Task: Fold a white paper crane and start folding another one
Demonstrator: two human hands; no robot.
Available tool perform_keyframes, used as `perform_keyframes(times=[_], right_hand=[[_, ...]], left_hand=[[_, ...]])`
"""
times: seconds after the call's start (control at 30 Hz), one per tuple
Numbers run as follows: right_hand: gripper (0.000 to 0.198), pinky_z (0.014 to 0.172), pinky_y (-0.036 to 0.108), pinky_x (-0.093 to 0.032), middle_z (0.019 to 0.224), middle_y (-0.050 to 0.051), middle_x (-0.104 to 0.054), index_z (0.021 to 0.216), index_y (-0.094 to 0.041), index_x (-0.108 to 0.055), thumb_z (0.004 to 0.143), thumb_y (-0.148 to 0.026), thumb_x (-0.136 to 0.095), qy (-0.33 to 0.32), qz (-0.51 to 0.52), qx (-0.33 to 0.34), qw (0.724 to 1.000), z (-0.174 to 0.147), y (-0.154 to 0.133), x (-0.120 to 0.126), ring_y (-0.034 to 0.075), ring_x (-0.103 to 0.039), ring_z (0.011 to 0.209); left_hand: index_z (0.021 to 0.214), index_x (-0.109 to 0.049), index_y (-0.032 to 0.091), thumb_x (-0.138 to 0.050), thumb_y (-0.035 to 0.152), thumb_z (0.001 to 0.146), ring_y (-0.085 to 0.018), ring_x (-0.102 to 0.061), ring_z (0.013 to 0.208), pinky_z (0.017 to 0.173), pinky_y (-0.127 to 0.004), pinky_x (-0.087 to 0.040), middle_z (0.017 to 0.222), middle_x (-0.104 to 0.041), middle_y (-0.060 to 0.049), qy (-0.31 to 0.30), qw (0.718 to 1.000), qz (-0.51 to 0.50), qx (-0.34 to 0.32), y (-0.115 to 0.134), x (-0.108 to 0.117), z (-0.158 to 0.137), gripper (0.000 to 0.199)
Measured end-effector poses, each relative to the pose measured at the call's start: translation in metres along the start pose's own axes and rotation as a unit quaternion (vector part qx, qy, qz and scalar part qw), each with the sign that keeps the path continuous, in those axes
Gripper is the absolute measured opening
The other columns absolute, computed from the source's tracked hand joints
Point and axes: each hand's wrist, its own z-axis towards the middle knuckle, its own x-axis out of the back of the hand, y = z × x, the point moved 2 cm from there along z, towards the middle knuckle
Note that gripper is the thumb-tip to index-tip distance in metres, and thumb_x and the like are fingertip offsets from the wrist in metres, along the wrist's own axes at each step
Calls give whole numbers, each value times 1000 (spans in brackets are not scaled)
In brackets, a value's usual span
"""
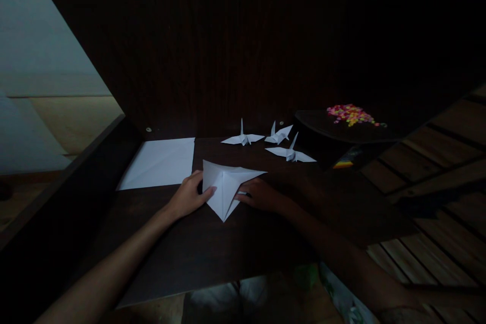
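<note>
A partly folded sheet of white origami paper (224, 187) is held between my two hands just above the dark desk. My left hand (192, 195) grips its left edge, thumb on top and fingers beneath. On the other side my right hand (260, 195) is closed at the right flap, its fingers partly under the paper. The paper shows a centre crease, a point toward me and two upper corners spread out. Beyond it stand three folded paper cranes, one at the left (243, 139), one behind (279, 134) and one nearer (291, 154).
A stack of flat white paper (159, 162) lies at the desk's left. Small colourful pieces (353, 114) are heaped on a raised dark shelf (319, 124) at the right. A dark back panel (212, 50) rises behind, and a side board (68, 182) borders the left.
</note>
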Motion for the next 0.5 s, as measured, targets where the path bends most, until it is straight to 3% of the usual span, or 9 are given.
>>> perform_keyframes(times=[0.13,0.23,0.37,0.5], right_hand=[[23,77,30,-46,90,7,-73,94,-16,-70,94,-32,-54,-6,6,-15,1000,-1,4,-2,20,-67,82],[21,87,36,-46,102,12,-71,91,-15,-68,90,-33,-58,13,2,-22,1000,0,6,-2,24,-65,94],[19,88,37,-46,108,13,-68,96,-15,-64,87,-32,-62,18,3,-50,999,0,6,-1,26,-63,98],[27,89,39,-46,109,16,-65,106,-13,-60,87,-32,-60,-2,-1,-78,997,0,4,-2,28,-61,101]], left_hand=[[120,-60,16,-58,37,81,-28,-61,107,96,-39,-48,118,-65,-12,-24,999,6,-29,0,1,0,44],[131,-53,18,-56,32,82,-27,-56,117,104,-41,-43,129,-60,-11,-43,998,7,-54,0,0,-1,50],[127,-57,24,-54,30,84,-27,-54,122,107,-43,-41,139,-53,-7,-63,995,1,-73,-1,-2,-1,43],[122,-61,26,-56,27,82,-27,-55,122,106,-43,-42,136,-56,-6,-51,995,-15,-81,0,-2,-1,40]])
